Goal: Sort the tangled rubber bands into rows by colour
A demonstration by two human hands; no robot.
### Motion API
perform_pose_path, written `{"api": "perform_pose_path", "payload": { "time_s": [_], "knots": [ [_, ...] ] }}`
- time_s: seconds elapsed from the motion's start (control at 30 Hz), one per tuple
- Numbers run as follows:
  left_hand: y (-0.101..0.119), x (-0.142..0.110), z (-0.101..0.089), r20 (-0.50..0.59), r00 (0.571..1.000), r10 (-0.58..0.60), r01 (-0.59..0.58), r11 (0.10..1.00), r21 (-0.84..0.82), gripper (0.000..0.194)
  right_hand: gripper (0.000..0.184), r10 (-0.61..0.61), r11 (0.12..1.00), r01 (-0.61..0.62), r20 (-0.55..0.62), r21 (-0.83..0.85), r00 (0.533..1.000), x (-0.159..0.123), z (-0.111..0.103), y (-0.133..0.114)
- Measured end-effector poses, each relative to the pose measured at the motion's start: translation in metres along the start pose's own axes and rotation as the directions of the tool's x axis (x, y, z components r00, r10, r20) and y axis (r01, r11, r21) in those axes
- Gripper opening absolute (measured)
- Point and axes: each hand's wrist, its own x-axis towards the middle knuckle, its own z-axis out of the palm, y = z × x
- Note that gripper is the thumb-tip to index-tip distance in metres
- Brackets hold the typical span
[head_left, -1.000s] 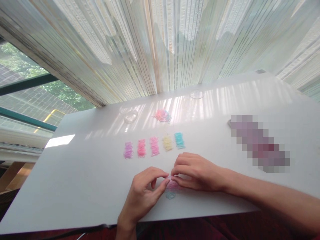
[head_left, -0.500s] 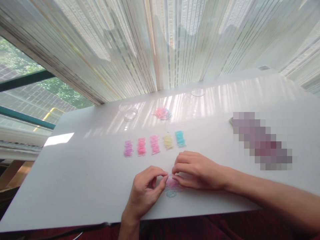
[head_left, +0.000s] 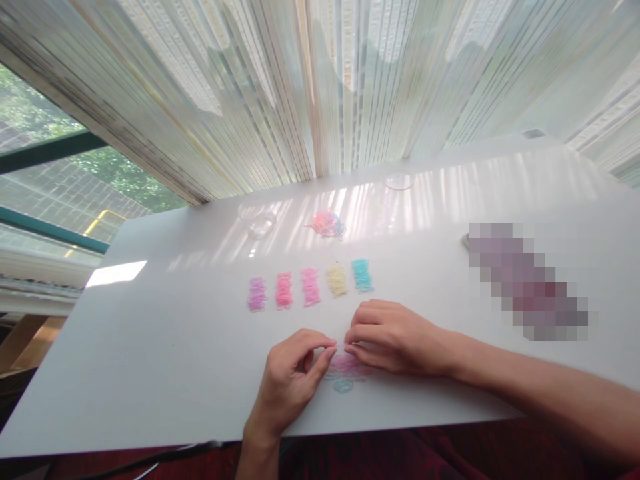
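My left hand (head_left: 296, 375) pinches one side of a thin pale pink rubber band (head_left: 341, 347) with thumb and forefinger. On its other side the fingertips of my right hand (head_left: 397, 339) are closed, so the band spans the small gap. Just below the fingers lies a loose group of pink and pale blue rubber bands (head_left: 345, 364), partly covered by my right hand. Nearest to me is a small blue clump of bands (head_left: 343, 386). Beyond my hands, rubber bands are laid in a row of colour stacks: purple (head_left: 257, 294), coral (head_left: 284, 291), pink (head_left: 311, 287), yellow (head_left: 337, 280) and teal (head_left: 362, 275).
A mixed heap of bands (head_left: 327, 224) rests farther back on the white table (head_left: 175, 373). A clear round container (head_left: 262, 226) lies to its left, and a clear ring-shaped piece (head_left: 399, 180) is near the curtain (head_left: 280, 100). A blurred-out object (head_left: 525, 280) lies at right.
Both hands keep their pinch on the band, with hardly any movement. The whole view has shifted very slightly.
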Motion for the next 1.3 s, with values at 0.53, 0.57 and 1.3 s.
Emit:
{"api": "perform_pose_path", "payload": {
  "time_s": [0.53, 0.57, 1.3],
  "knots": [
    [0.0018, 0.0006, -0.0010, 0.004, 0.999, 0.048, -0.048, 0.999, -0.005, 0.010, 0.035, 0.001, 1.000, -0.001, 0.042, 0.001, 0.999, -0.0014, 0.0032, 0.0015],
    [0.0017, 0.0003, -0.0009, 0.003, 0.999, 0.049, -0.049, 0.999, -0.007, 0.009, 0.034, -0.004, 1.000, 0.004, 0.051, 0.000, 0.999, -0.0015, 0.0032, 0.0016],
    [0.0018, 0.0014, -0.0006, -0.012, 0.998, 0.069, -0.069, 0.997, -0.015, 0.011, 0.019, 0.016, 0.998, -0.018, 0.030, 0.067, 0.999, -0.0021, 0.0009, -0.0008]
  ]
}}
